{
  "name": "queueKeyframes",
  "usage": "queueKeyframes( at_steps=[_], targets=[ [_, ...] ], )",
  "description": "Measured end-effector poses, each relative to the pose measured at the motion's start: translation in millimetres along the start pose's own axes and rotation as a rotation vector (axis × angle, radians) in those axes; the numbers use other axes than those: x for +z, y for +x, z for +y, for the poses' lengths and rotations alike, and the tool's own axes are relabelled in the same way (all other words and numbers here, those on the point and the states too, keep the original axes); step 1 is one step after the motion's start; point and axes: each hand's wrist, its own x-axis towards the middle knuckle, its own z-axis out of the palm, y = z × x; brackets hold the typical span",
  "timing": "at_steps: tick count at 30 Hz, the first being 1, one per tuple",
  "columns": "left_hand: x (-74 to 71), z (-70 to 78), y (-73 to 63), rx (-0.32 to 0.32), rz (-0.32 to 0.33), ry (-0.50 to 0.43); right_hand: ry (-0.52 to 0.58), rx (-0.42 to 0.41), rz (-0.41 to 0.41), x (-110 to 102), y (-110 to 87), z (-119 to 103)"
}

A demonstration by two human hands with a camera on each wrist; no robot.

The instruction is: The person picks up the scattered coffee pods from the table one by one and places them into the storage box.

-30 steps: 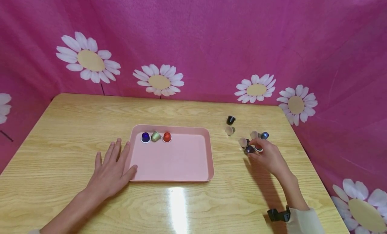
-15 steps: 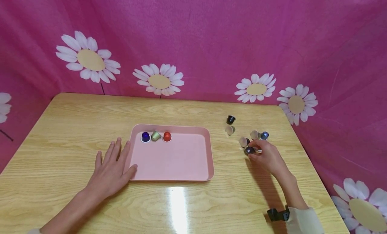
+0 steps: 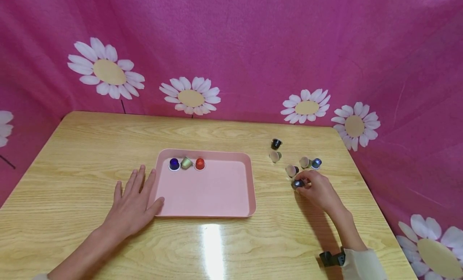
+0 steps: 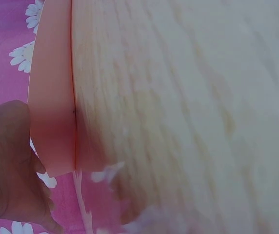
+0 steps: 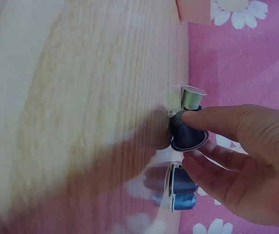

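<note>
The right hand (image 3: 322, 191) is pinching a dark capsule (image 3: 298, 184) at the near side of a loose cluster on the counter (image 3: 108, 139); the views are not settling whether it is touching the wood. The smooth, tapering body could be slipping if the fingers are bearing unevenly, and a sideways swing could be knocking the pale-lidded capsule (image 3: 291, 171) lying just beyond the fingertips, setting it rolling. Farther back, a second pale-lidded capsule (image 3: 304, 162) is lying beside a blue capsule (image 3: 316, 163), while a black capsule (image 3: 276, 144) and a green capsule (image 3: 274, 156) are sitting near each other. The pink tray (image 3: 217, 191) is holding violet, green and red capsules along its far side, its raised wall standing as a barrier. The left hand (image 3: 132, 205) is resting with fingers spread, thumb reaching over the tray's rim.
</note>
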Motion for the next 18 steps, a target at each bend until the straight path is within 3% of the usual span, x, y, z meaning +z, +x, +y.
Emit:
queueKeyframes(
  at_steps=[18],
  targets=[
    [0.3, 0.1, 0.5, -0.001, -0.004, 0.005, -0.023, -0.02, -0.012, 5.2, -1.8, -4.5]
  ],
)
